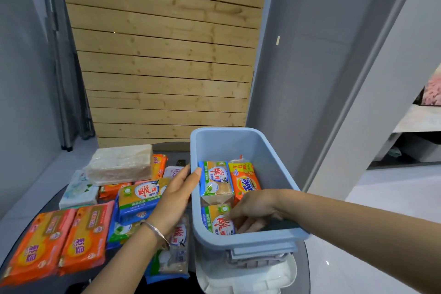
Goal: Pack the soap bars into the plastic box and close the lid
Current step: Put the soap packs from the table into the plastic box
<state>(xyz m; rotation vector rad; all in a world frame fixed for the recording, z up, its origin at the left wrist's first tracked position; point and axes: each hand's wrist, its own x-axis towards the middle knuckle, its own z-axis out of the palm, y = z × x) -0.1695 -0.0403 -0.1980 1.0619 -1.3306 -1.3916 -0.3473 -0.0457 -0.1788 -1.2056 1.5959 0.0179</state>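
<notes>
A pale blue plastic box (269, 150) stands open on a dark round table. Inside lie a blue-and-yellow soap pack (216, 180), an orange Tide soap bar (244, 181) and a nearer blue-and-yellow soap pack (218, 219). My right hand (254, 210) reaches into the box, fingers on the nearer pack. My left hand (177, 194), a bangle on its wrist, grips the box's left rim. Loose soap packs lie left of the box: two orange packs (57, 241), a blue-and-yellow pack (140, 194) and a clear-wrapped white block (120, 164). The white lid (248, 274) lies under the box's near end.
A wooden slat wall (162, 50) rises behind the table. A grey wall panel (310, 74) stands at the right, with white floor (381, 198) beyond it. A white tissue pack (77, 188) sits among the soaps. The table edge (307, 265) curves close to the box's right side.
</notes>
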